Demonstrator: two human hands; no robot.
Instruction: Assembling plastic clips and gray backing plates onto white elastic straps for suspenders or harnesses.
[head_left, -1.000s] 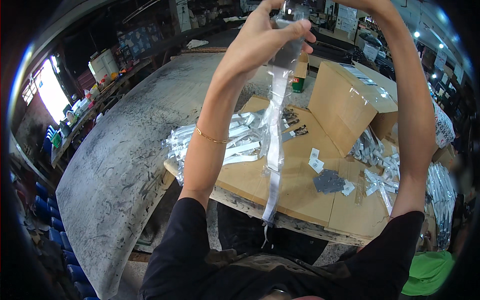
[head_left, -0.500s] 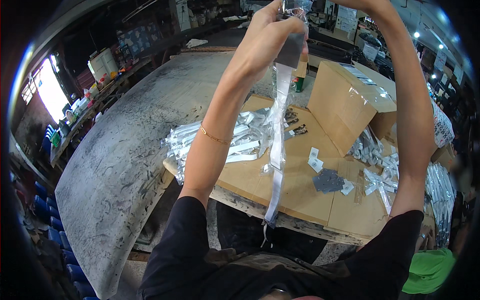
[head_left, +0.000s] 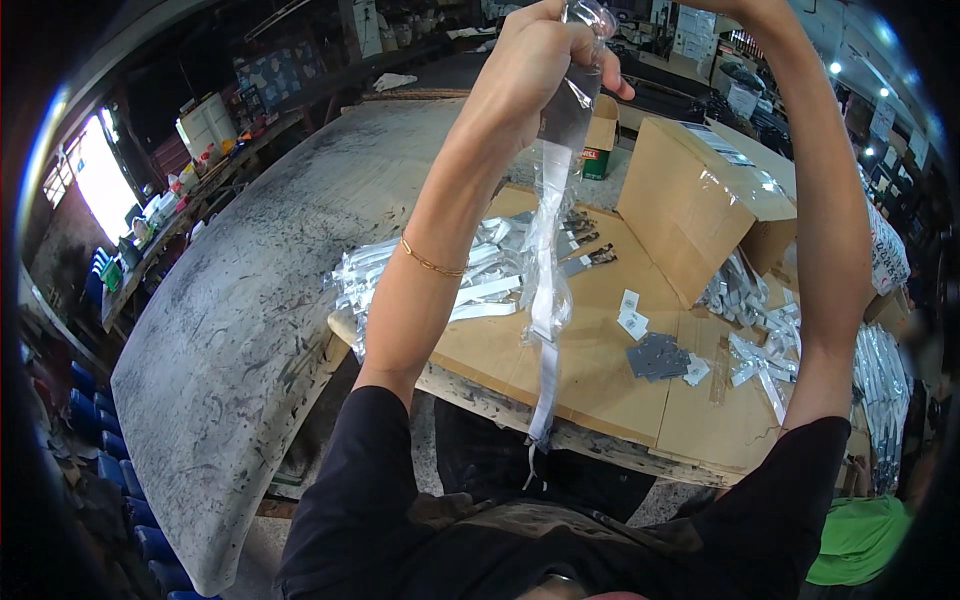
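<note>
My left hand (head_left: 540, 60) is raised at the top of the view, closed around the upper end of a clear plastic sleeve. Inside the sleeve hangs a long white strap (head_left: 545, 290) with a dark grey card near its top. The strap's lower end, with thin white cords, dangles past the table's front edge. Only the wrist end of my right hand (head_left: 735, 8) shows at the top edge; its fingers are cut off by the frame. Below my left forearm lies a pile of plastic-wrapped white straps (head_left: 490, 285).
Cardboard (head_left: 590, 385) covers the worktable. On it are grey cards (head_left: 657, 358), small white tags (head_left: 631, 318) and an open carton (head_left: 690, 205) with more straps. A small green box (head_left: 596, 163) stands behind. A large stained board (head_left: 240, 330) spans the left. A person in green (head_left: 860, 540) is at right.
My left hand has moved slightly down and left, and its little finger now sticks out. The plastic sleeve bulges more around the strap's middle. The small green box shows more fully.
</note>
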